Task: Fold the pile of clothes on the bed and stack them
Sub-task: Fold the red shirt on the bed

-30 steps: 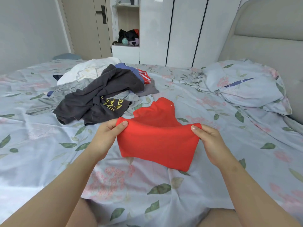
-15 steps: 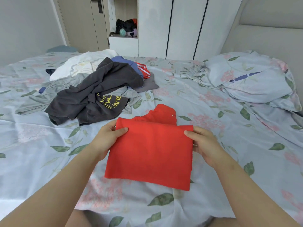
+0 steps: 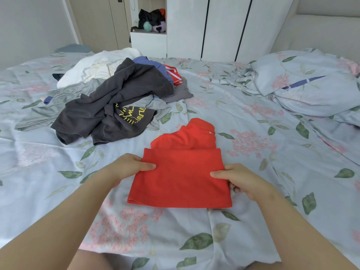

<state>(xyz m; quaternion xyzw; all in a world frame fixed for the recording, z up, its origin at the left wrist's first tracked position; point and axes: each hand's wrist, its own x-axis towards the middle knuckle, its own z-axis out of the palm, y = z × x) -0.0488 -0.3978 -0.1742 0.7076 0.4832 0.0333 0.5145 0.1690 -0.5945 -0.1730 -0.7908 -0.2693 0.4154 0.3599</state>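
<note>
The left hand pinched the left edge of the red garment. Its thumb lay flat on top of the cloth and its other fingers were curled against the edge. The right hand pinched the right edge the same way, with the thumb on top and the remaining fingers tucked under and beside the cloth. The 2 hands were well apart, 1 at each side of the fold.

The garment lay flat on the bed, in the middle of its near half. It was plain bright red and folded into a rough rectangle. Past the straight fold line on its far side, a narrower part with a collar and a small white mark stuck out.

Beyond that, toward the far left of the bed, sat the pile of clothes. A dark grey shirt with a yellow print lay on top, with white, blue, grey and red-and-white pieces around it. The sheet was pale blue with green leaves and pink flowers. A pillow in the same print lay at the right edge, below a padded headboard. Behind the bed stood a white wardrobe with an open shelf holding soft toys, and a beige door to its left.
</note>
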